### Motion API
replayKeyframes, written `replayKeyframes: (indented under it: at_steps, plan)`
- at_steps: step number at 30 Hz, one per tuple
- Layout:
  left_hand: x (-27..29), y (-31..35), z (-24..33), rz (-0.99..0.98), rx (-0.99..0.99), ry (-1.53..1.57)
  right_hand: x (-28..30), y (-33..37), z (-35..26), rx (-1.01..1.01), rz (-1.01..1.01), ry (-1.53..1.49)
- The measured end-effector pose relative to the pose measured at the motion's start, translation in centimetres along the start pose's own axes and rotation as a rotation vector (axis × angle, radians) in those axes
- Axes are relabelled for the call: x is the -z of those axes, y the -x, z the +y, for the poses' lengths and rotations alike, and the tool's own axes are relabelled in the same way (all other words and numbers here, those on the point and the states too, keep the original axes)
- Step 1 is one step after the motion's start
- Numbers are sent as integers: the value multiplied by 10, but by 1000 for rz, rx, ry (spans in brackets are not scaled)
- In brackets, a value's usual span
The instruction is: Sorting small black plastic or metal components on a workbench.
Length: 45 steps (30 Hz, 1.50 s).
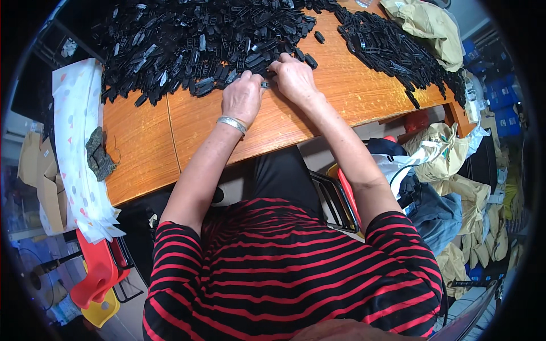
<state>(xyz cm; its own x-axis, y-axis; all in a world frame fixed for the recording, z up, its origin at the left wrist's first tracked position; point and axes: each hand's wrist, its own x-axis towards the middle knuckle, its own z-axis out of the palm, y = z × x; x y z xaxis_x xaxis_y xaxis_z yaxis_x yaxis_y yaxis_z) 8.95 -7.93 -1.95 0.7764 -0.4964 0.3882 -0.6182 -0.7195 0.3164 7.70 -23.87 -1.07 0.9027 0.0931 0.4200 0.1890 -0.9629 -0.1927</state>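
Close to the near edge of a large heap of small black plastic pieces, my two hands work side by side over the wooden table. My left hand, with a silvery bracelet at its wrist, is closed with its fingers curled. From its fingertips a small dark plastic piece pokes out toward the right hand. My right hand has bent, pinched fingers right at the heap's edge; whatever they hold is hidden. A single black piece lies apart on the wood, beyond my right hand.
On the table, a second heap of long black pieces spreads at the far right, beside a beige sack. White patterned sheeting and a dark grey cloth cover the left edge. A red chair stands lower left.
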Motion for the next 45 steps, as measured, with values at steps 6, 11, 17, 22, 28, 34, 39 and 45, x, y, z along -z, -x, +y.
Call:
replayKeyframes:
  at_steps: [6, 11, 17, 22, 28, 34, 39, 45]
  plan:
    - [14, 16, 3, 9, 36, 55, 1, 6, 3, 30, 24, 52]
    - [23, 30, 5, 62, 61, 156, 13, 12, -14, 2, 173, -122]
    - [17, 42, -5, 49, 135, 632, -2, 31, -40, -298, 262, -934]
    - [20, 45, -7, 18, 164, 884, -1, 55, -56, -425, 243, -1068]
    - [24, 51, -2, -49, 471, 1327, 0, 77, -75, -215, 274, -797]
    - [15, 56, -5, 44, 484, 1719, 1, 75, -78, -50, 377, -814]
    - [12, 61, -5, 63, 534, 1861, 7, 78, -86, -244, 325, -1083]
    - [12, 64, -6, 74, 534, 1842, 6, 77, -87, -317, 206, -1118]
